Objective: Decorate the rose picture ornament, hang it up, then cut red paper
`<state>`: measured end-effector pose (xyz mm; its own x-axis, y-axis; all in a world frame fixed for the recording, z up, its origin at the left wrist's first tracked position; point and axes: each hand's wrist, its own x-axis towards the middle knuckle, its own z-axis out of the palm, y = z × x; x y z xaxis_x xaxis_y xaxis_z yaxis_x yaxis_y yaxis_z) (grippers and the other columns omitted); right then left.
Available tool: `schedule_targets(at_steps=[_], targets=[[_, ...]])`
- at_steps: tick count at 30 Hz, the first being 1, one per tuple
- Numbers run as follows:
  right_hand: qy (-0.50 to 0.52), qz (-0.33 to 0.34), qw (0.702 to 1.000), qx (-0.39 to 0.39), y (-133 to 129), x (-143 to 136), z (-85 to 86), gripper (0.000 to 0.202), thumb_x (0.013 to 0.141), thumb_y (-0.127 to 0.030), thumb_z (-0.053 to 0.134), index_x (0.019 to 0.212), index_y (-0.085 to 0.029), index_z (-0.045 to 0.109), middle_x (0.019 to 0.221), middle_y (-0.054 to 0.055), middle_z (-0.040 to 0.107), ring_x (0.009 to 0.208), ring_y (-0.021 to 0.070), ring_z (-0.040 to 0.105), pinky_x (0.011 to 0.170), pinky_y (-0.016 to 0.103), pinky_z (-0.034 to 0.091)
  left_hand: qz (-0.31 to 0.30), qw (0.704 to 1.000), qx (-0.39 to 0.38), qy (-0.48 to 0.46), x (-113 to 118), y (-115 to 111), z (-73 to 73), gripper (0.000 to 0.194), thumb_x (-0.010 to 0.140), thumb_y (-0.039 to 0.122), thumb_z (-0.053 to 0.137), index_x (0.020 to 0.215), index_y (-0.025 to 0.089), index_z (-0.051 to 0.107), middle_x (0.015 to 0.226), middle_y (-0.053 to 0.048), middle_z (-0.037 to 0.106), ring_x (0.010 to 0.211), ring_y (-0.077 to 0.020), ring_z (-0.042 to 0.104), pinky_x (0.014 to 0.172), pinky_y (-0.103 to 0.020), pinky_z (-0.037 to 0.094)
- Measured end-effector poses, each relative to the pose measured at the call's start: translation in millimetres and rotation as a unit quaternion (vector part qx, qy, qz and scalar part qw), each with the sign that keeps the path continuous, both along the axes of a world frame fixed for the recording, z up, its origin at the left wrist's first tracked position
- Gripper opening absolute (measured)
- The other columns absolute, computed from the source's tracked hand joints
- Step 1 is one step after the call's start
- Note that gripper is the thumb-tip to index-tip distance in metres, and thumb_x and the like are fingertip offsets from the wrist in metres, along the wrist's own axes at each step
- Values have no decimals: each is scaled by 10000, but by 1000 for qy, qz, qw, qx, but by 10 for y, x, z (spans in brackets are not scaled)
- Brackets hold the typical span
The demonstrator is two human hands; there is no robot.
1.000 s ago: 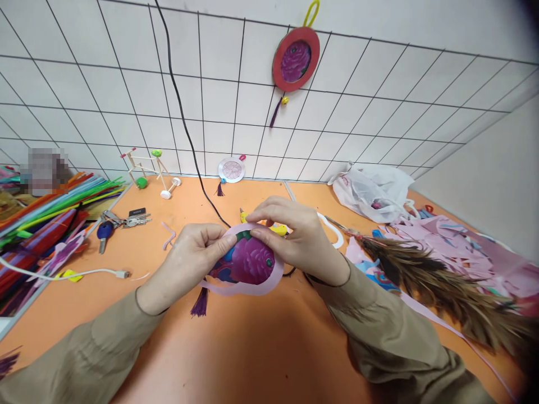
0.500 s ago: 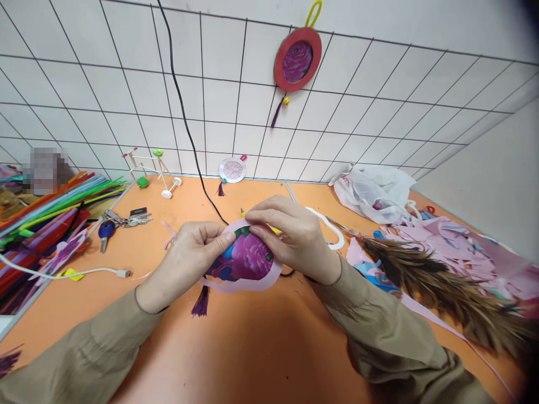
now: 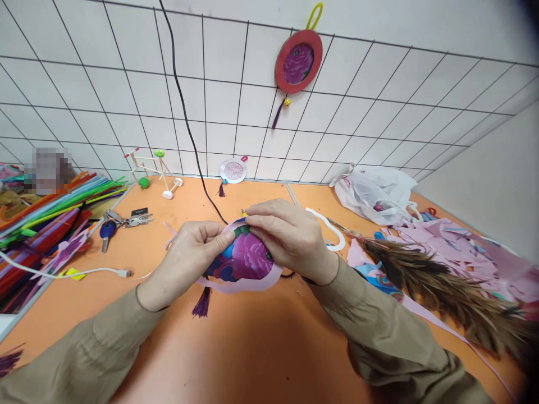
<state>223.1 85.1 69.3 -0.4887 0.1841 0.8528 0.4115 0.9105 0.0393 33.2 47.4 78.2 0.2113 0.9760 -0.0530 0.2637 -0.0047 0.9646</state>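
Between my hands, above the orange table, is a round ornament (image 3: 249, 259) with a purple flower print, blue and green patches and a pale pink rim. My left hand (image 3: 197, 252) pinches its left edge, thumb on the printed face. My right hand (image 3: 290, 235) is closed on its upper right edge, fingers over the top and thumb on the front. A dark purple tassel (image 3: 201, 303) hangs below the ornament's left side. Just above the ornament, a small yellow tip (image 3: 243, 213) shows beside my right fingertips; what it belongs to is hidden.
Pipe cleaners (image 3: 54, 219) and keys (image 3: 122, 221) lie left. Behind stand a stick model (image 3: 151, 171) and a small white ornament (image 3: 233, 169). A red-rimmed ornament (image 3: 298, 62) hangs on the wire grid. Right are a plastic bag (image 3: 373, 191), pink scraps (image 3: 458, 249) and a feather bundle (image 3: 429, 286).
My right hand's fingers have shifted slightly down along the ornament's upper edge. A bit of blue now shows at its top. Both hands keep their hold.
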Motion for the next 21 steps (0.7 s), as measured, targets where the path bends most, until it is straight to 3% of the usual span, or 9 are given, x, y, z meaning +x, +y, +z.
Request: schedule_targets(at_steps=[6,17,21], targets=[[-6,-6,1000,0,-12,-15,32,152,841,-62,529,803,-189,602,915,111,708,830,199,655,690,347,554,13,1000,8,21,-5,5,-2,374,780,489,569,587,173,521,499,28,453,444,-93,403,355,-182,287],[1,-18,997,-73,-42,-19,37,158,857,-93,516,786,-199,609,957,100,703,863,188,656,735,342,563,18,1000,6,12,-8,15,-16,321,792,443,591,634,167,552,500,37,498,429,-96,467,356,-178,332],[4,-23,993,-113,-50,-8,46,162,864,-105,508,811,-197,630,988,99,693,900,190,655,762,345,564,-8,999,3,-37,-23,22,-61,280,812,444,609,844,166,606,576,34,571,466,-101,503,412,-188,386]])
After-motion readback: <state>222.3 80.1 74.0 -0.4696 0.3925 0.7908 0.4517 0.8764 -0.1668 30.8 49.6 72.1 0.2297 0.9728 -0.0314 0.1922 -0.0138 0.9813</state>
